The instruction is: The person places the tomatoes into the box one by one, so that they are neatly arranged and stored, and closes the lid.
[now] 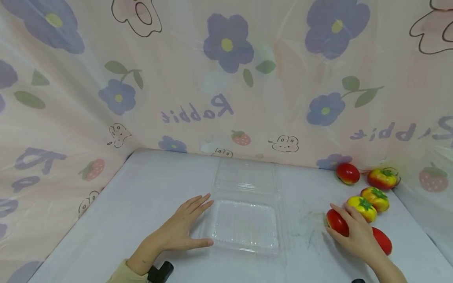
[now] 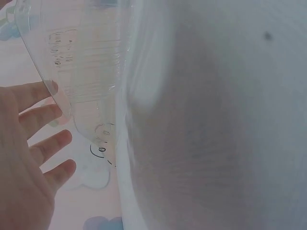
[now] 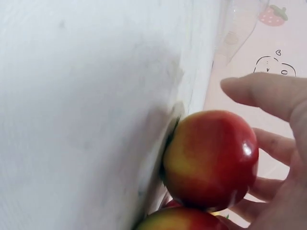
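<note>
My left hand (image 1: pixel 180 228) spreads its fingers beside the left edge of a clear plastic clamshell box (image 1: pixel 244 250), which lies unfolded with its lid (image 1: pixel 247 177) toward the back wall. In the left wrist view, the fingers overlap the edge of the clear plastic (image 2: pixel 86 62); contact cannot be told. On the right, my right hand (image 1: pixel 361 237) reaches around a glossy red toy fruit (image 1: pixel 337 222). The right wrist view shows its thumb apart from this red-and-yellow fruit (image 3: pixel 211 160), with other fingers behind it. Another red fruit (image 1: pixel 383 240) is partly hidden by that hand.
Near the right hand sit two yellow toy fruits with green leafy tops, one in front (image 1: pixel 362 208) and one behind (image 1: pixel 376 198). Farther back are a red fruit (image 1: pixel 348 173) and a red-yellow one (image 1: pixel 382 179). A patterned curtain (image 1: pixel 184 90) borders the white table (image 1: pixel 159 184).
</note>
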